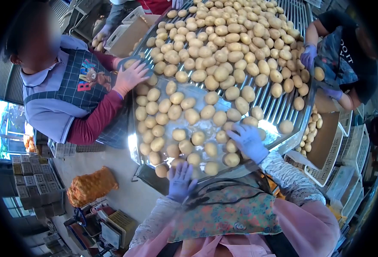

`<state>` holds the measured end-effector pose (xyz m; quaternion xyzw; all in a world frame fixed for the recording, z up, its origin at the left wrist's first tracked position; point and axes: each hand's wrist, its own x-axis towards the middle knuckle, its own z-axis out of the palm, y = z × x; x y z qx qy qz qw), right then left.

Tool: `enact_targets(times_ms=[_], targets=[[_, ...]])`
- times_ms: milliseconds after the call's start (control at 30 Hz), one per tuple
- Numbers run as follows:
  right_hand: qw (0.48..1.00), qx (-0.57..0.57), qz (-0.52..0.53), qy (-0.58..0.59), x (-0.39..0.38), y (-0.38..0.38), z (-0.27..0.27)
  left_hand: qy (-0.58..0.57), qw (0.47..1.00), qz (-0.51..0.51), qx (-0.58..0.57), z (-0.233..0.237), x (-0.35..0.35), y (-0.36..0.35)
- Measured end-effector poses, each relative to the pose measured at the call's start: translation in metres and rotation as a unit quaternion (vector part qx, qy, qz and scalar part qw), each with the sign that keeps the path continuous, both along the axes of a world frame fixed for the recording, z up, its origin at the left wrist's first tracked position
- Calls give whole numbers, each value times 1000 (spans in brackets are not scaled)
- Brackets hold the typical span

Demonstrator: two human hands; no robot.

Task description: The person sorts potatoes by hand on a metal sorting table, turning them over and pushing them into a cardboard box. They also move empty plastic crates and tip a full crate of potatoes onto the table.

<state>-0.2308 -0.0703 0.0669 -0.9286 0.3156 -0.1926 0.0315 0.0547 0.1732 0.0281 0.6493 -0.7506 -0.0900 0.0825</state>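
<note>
Many potatoes (223, 38) lie heaped on a metal roller table (268, 122), with a looser group spread over its smooth near end. My left hand (180, 181), in a purple glove, rests at the table's near edge with its fingers apart, touching the potatoes there. My right hand (247, 141), gloved the same way, reaches over the right part of the near end. Its fingers are spread over potatoes and it grips none that I can see.
A person (77, 85) stands at the left and another (347, 55) at the right, both handling potatoes. A third person's gloved hand shows at the upper left. Crates (322, 171) stand lower right; a full net sack (92, 186) lies on the floor.
</note>
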Motion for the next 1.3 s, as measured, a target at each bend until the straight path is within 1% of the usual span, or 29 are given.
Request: enact_targets(times_ms=[33,100,133,167,233,300,333,367,400,433,467,500,533,567,600,633,700,733,767,800,867,933,1000,1067,1100,1133,1200,1233,1300], targets=[[1000,5,-1,-2,11,5,-4,-2,1000,-1,5,5,-2,2],[990,92,-93,50,39,-1,-13,49,993,105,22,13,-9,-14],[982,145,-71,96,49,-11,10,66,991,119,7,24,-22,-34],[983,141,-79,90,60,-21,6,62,992,111,2,24,-37,-54],[963,210,-71,151,75,-32,0,88,991,14,-102,27,-56,-81],[960,249,-47,121,55,-31,12,84,992,-39,-82,39,-58,-100],[954,290,-65,-41,33,-20,10,83,992,-79,-55,47,-63,-109],[922,323,-79,-200,7,-9,8,76,995,-62,23,72,-55,-121],[895,337,-97,-275,-25,2,23,68,991,-45,104,95,-33,-128],[861,350,-117,-350,-62,16,37,12,997,2,70,68,-3,-125],[917,183,-175,-307,-105,31,30,-58,995,77,-13,21,34,-111],[905,147,-239,-321,-149,42,24,-99,981,153,-66,-6,65,-107],[837,142,-353,-393,-194,55,-4,-121,969,199,-85,-20,78,-110],[834,64,-415,-359,-232,54,-6,-118,970,196,-84,-17,63,-122],[846,-34,-501,-178,-241,58,16,-108,962,249,-44,-7,35,-145],[790,-84,-606,-43,-267,66,-18,-99,949,300,-5,-3,9,-163],[905,-32,-423,-24,-248,59,-5,-88,952,281,-80,-24,-33,-187],[902,48,-430,-13,-193,53,35,-74,957,266,-93,-19,-57,-189],[933,16,-359,-37,-168,47,36,-79,980,162,-78,-14,-74,-177],[958,15,-281,-55,-155,34,22,-85,993,57,-63,-4,-82,-162],[961,59,-269,-16,-118,14,18,57,994,-75,-56,17,-79,-123],[957,72,-268,-86,-88,-3,-8,60,992,-108,-23,20,-49,-74],[954,65,-266,-123,-65,-26,-33,24,994,-109,24,30,-5,-50],[892,233,-340,-186,-45,-52,-47,-23,998,-57,32,30,26,-46],[884,275,-339,-166,-35,-65,-37,-70,997,-9,40,25,31,-45],[873,314,-343,-148,-27,-78,-26,-67,997,-17,41,13,25,-51],[866,363,-307,-156,-20,-92,-40,-22,980,181,-75,-16,-6,-75],[866,381,-296,-130,-17,-92,-39,6,977,195,-84,-17,-32,-87],[862,405,-241,-186,-24,-73,-36,-68,994,91,-5,12,-71,-106]])
